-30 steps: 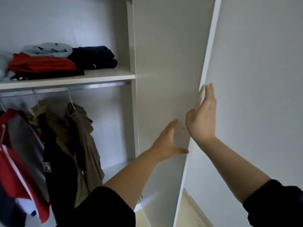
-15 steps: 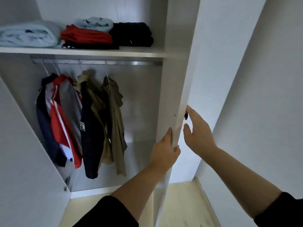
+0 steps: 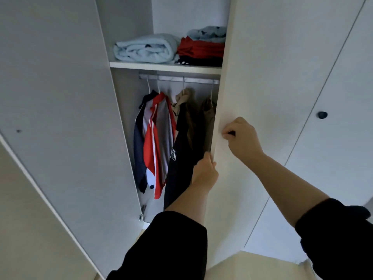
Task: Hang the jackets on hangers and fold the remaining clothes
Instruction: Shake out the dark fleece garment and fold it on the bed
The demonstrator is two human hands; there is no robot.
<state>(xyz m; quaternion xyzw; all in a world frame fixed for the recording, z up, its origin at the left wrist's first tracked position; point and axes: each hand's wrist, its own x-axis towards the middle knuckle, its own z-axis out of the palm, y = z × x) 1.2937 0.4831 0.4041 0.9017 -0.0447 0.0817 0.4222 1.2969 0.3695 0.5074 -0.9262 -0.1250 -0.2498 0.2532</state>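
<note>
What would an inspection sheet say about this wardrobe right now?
Surface: shelf above a rail.
Job's things: jackets hang on the rail; folded clothes lie on the shelf.
Clutter: nothing seen.
Hands: left hand grips the door by its edge; right hand holds its knob.
Cables: nothing seen.
Surroundings: left door stands open; far knob on a shut panel to the right; pale floor below.
</note>
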